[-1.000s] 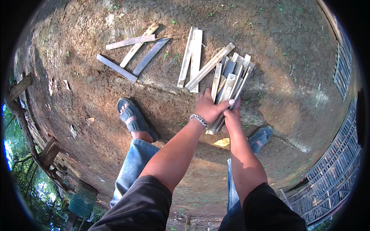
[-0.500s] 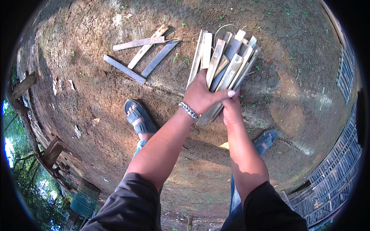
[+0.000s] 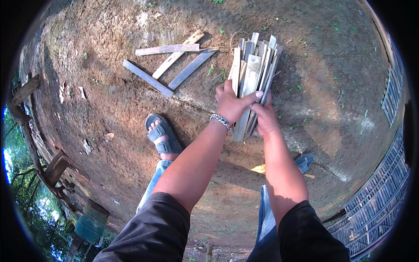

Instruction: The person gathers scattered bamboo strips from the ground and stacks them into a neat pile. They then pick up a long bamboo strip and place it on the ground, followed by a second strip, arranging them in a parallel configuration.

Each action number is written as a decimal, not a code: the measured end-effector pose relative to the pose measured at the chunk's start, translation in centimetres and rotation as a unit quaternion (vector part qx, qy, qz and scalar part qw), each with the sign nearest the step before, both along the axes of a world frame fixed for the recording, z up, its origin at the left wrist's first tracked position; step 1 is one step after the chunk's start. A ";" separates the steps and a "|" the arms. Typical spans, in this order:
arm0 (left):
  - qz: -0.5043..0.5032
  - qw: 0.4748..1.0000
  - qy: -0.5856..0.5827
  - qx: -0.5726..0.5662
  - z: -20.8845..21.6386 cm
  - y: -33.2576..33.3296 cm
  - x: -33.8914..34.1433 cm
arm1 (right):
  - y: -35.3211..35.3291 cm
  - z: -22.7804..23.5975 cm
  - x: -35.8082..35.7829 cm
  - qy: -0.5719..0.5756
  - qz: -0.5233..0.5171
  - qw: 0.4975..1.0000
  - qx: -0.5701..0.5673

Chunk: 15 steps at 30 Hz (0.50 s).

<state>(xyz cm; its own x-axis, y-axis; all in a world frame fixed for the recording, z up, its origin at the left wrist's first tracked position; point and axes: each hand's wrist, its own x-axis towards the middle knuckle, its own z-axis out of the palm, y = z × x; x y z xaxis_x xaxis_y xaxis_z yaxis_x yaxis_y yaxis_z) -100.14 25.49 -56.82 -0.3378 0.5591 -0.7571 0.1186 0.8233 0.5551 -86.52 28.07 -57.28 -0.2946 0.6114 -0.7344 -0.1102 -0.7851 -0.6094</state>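
Note:
A bundle of wooden slats point(image 3: 251, 77), pale and grey with uneven ends, is gripped between my two hands. My left hand point(image 3: 230, 104) wraps the bundle's left side, with a braided bracelet at the wrist. On the other side, my right hand point(image 3: 265, 115) is closed round the lower right part, its fingers mostly hidden behind the slats. The thumbs come close together over the front. The bundle leans slightly, its upper ends spread a little. Whether its lower end touches the ground, I cannot tell.
Several loose slats lie on the bare soil to the left, a pale slat point(image 3: 179, 54) crossed by a purplish slat point(image 3: 167, 49). My sandalled left foot point(image 3: 163, 135) is below them. Slatted bamboo panels point(image 3: 375, 205) stand at the right; a green drum point(image 3: 91, 222) is at lower left.
The slats have drawn together into a tighter, more upright bundle. My right hand has shifted slightly right, and my left hand has moved a little to the right too.

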 end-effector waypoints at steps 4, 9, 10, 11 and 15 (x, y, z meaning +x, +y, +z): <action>0.048 0.999 -0.012 0.011 -0.2 -0.3 -0.4 | 0.7 -0.1 -0.6 0.007 0.032 0.999 0.012; 0.104 0.989 -0.084 0.055 -1.3 -1.0 -0.5 | 0.6 -0.1 -0.7 0.023 0.031 0.999 -0.007; 0.112 0.987 -0.097 0.062 -1.6 -1.2 -0.7 | 0.5 0.0 -0.8 0.020 0.035 0.999 -0.007; 0.115 0.985 -0.106 0.067 -1.9 -1.3 -1.0 | 0.6 0.2 -1.0 0.017 0.039 0.999 -0.007; 0.138 0.973 -0.140 0.121 -2.0 -1.6 -1.7 | 0.3 0.7 -1.5 0.022 0.043 0.999 0.002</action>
